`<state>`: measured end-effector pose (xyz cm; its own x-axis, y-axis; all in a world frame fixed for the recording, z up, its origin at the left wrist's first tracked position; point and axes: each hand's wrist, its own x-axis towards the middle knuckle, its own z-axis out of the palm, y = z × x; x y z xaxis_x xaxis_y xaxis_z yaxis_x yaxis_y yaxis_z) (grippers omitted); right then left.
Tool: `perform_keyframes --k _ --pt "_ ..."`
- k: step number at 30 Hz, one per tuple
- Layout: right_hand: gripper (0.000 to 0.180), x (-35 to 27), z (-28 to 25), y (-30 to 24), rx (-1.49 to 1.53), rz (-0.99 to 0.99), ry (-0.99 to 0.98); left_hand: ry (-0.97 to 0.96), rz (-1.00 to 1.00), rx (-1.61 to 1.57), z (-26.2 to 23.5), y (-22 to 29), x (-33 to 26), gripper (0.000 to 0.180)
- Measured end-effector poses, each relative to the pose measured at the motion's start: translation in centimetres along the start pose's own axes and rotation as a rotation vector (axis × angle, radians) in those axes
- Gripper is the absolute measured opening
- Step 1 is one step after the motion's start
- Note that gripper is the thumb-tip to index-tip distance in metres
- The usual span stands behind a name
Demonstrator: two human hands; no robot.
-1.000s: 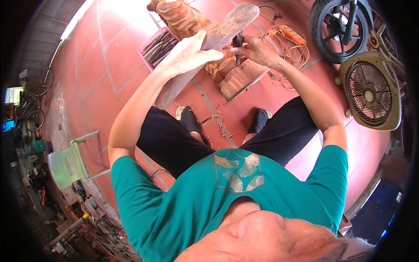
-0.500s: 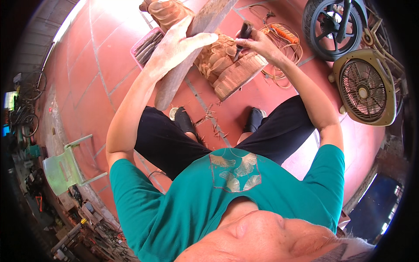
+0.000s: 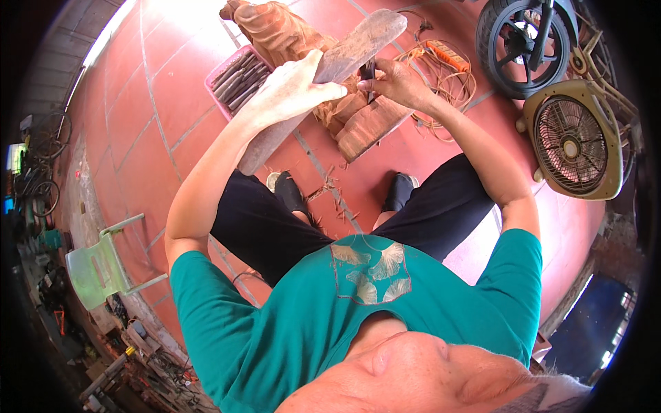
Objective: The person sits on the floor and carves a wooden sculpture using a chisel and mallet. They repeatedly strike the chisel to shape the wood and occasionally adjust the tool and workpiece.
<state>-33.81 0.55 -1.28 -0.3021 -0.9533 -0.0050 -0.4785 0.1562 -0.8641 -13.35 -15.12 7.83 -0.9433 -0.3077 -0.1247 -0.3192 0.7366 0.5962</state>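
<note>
I sit with my knees apart over the red tiled floor (image 3: 172, 89), and the long wooden plank (image 3: 323, 76) slants up from beside my left knee toward the far side, so I take everything from that plank. Nearest me, wood chips (image 3: 329, 193) lie on the tiles just below its lower end, between my shoes. My left hand (image 3: 292, 89) is wrapped over the plank's middle, fingers curled round the far edge and thumb across the face, forearm stretched straight out. My right hand (image 3: 396, 82) sits just right of the plank, closed round a small dark cutting tool (image 3: 368, 71) whose tip meets the plank's right edge; that elbow is bent and swung outward. I judge I am mid-trim, shaving this edge, and the next stroke calls for a steady brace from the left hand and a short, controlled push along the grain. Under and behind the plank stands a brown carved wooden figure (image 3: 275, 31); left of it a pink tray (image 3: 234, 79) of dark sticks. Farther right of the plank lie an orange cord (image 3: 447, 69), a tyre (image 3: 527, 45) and a box fan (image 3: 571, 148).
</note>
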Motion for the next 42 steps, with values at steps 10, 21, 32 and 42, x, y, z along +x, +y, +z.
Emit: perform_keyframes --k 10,21,32,42 --pt "0.039 -0.1 -0.5 -1.3 -0.067 -0.030 -0.034 0.290 0.094 -0.210 0.9 0.2 0.0 0.064" --pt "0.031 0.5 -3.7 2.7 0.214 0.070 0.163 0.215 0.069 -0.273 -0.3 -0.6 0.2 0.077" --pt "0.048 0.0 -1.7 -1.7 -0.263 -0.031 0.008 0.308 0.133 -0.387 -0.4 2.8 -0.5 0.068" --pt "0.049 0.3 -1.5 -0.1 -0.269 -0.175 0.045 0.168 0.110 -0.256 -0.7 0.6 0.1 0.083"
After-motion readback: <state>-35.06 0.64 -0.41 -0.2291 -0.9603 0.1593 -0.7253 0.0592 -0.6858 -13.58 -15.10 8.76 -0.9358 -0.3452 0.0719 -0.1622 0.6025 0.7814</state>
